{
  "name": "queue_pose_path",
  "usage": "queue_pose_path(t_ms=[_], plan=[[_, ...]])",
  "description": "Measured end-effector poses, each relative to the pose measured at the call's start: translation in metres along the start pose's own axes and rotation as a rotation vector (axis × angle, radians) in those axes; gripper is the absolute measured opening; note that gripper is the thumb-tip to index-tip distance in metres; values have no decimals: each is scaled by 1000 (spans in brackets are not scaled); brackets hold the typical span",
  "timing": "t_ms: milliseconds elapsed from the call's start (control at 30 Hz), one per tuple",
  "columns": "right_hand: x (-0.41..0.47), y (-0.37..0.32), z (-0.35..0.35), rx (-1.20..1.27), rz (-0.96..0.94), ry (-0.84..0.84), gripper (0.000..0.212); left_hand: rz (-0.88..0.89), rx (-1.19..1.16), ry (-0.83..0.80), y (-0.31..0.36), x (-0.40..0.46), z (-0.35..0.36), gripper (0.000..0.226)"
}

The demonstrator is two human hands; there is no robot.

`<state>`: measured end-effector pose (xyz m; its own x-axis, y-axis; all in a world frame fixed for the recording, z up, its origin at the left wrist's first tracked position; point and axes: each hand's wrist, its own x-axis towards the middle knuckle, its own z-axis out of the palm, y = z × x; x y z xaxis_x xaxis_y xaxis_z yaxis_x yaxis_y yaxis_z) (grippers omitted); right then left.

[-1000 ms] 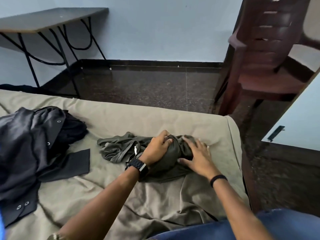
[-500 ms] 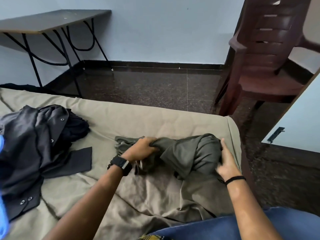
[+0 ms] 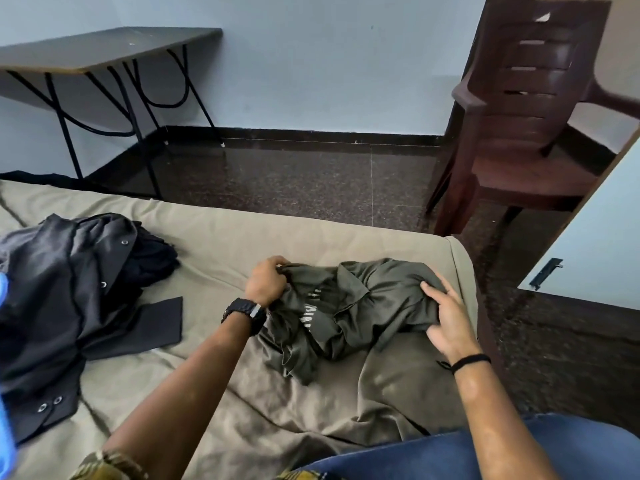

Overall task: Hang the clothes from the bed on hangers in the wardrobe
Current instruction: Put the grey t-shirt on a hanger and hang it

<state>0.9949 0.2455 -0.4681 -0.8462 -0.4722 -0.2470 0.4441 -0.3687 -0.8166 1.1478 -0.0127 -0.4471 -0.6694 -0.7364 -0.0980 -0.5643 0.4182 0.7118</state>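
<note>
A crumpled olive-green shirt (image 3: 353, 313) with pale lettering lies near the right end of the bed (image 3: 221, 244), which has a khaki sheet. My left hand (image 3: 266, 282), a black watch on its wrist, grips the shirt's left edge in a fist. My right hand (image 3: 446, 317) holds the shirt's right side, thumb under a fold and fingers spread on top. A pile of dark grey clothes with metal snaps (image 3: 65, 306) lies on the left of the bed. No hangers or wardrobe interior are in view.
A brown plastic chair (image 3: 526, 126) stands on the dark floor beyond the bed's right corner. A dark table with black metal legs (image 3: 104, 50) is against the far left wall. A pale door with a black handle (image 3: 588, 244) is at right. Something blue (image 3: 5, 375) edges in at left.
The shirt has been pulled rightward and spread out between my hands. My left hand moved up and right along its edge; my right hand shifted from its side onto its right fold.
</note>
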Motion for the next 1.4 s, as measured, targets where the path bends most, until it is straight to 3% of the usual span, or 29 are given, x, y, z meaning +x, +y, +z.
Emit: queue_pose_path(t_ms=[100,200,267,333,433,500,533,633,700,800,867,933,1033,1100,1267,1333,1400], plan=[[1,2,4,-97,-34,54,34,107,213,114,-4,-3,4,42],[0,6,4,-613,-185,112,39,235,280,16,4,-9,19,42],[-5,8,3,-1005,-302,118,46,148,402,-60,2,-10,27,60],[-10,12,3,-1178,-382,142,52,27,466,-130,-6,-6,27,70],[-16,14,5,-1593,-556,296,56,6,422,-125,-13,0,21,38],[-19,14,12,-1718,-683,343,51,14,235,-148,-8,5,12,21],[-23,16,18,-1691,-754,302,46,-15,23,-201,-4,6,7,16],[-37,32,41,-1532,-961,-77,37,-219,-783,-428,16,2,-4,15],[-46,48,56,-1426,-893,-360,48,-308,-1006,-538,28,-1,-6,20],[-55,70,66,-1174,-380,-520,75,-338,-1222,-675,47,-8,1,23],[-54,77,64,-1007,-107,-519,54,-300,-1291,-716,57,-13,11,23],[-50,76,61,-777,59,-470,26,-206,-1092,-633,62,-16,22,24],[-38,64,57,-460,174,-345,26,-11,-537,-290,57,-14,31,28],[-33,60,50,-368,192,-314,23,105,-227,-180,46,-16,29,27],[-34,62,48,-481,209,-355,53,54,336,-448,6,-41,21,77],[-36,61,49,-520,193,-372,57,205,482,-348,-2,-50,24,53],[-39,60,51,-561,165,-374,59,293,409,-207,4,-55,26,26]])
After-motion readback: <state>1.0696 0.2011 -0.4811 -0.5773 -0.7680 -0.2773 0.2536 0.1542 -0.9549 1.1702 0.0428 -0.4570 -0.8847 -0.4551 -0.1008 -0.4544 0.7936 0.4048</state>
